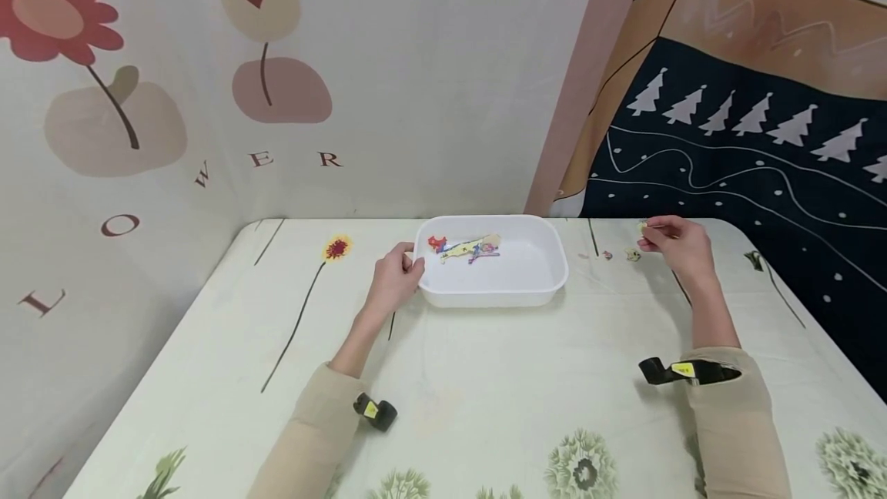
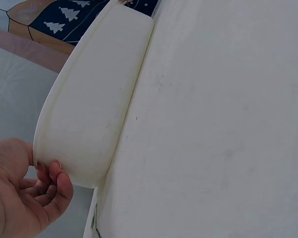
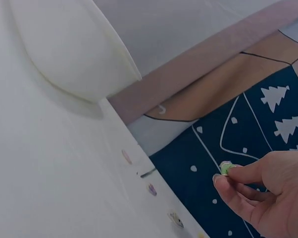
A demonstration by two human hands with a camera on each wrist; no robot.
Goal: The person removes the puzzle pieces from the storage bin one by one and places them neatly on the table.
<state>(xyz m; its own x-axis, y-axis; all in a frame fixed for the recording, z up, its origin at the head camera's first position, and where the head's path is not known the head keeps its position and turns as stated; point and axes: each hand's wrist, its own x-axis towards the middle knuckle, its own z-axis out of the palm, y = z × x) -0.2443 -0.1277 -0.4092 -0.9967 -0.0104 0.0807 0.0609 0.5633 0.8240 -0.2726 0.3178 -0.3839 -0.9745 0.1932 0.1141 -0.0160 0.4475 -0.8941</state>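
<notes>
A white plastic tray point(image 1: 493, 283) stands at the far middle of the table. My left hand point(image 1: 398, 276) grips its left rim, thumb on one side and fingers curled against the wall, as the left wrist view shows. Inside the tray lie small colourful pieces: a red one point(image 1: 436, 244), a long yellowish one point(image 1: 463, 249) and a purple-pink one point(image 1: 483, 254). Off to the right, my right hand point(image 1: 681, 249) pinches a small green-and-white piece point(image 3: 226, 167) between thumb and forefinger, above the table; its exact kind is unclear.
Several small pieces lie on the tabletop between tray and right hand, among them a purplish one point(image 3: 152, 189) and a dark-and-pale one point(image 3: 175, 219). The flower-printed cloth point(image 1: 485, 376) covers the table. Printed curtains point(image 1: 430, 98) hang behind its far edge.
</notes>
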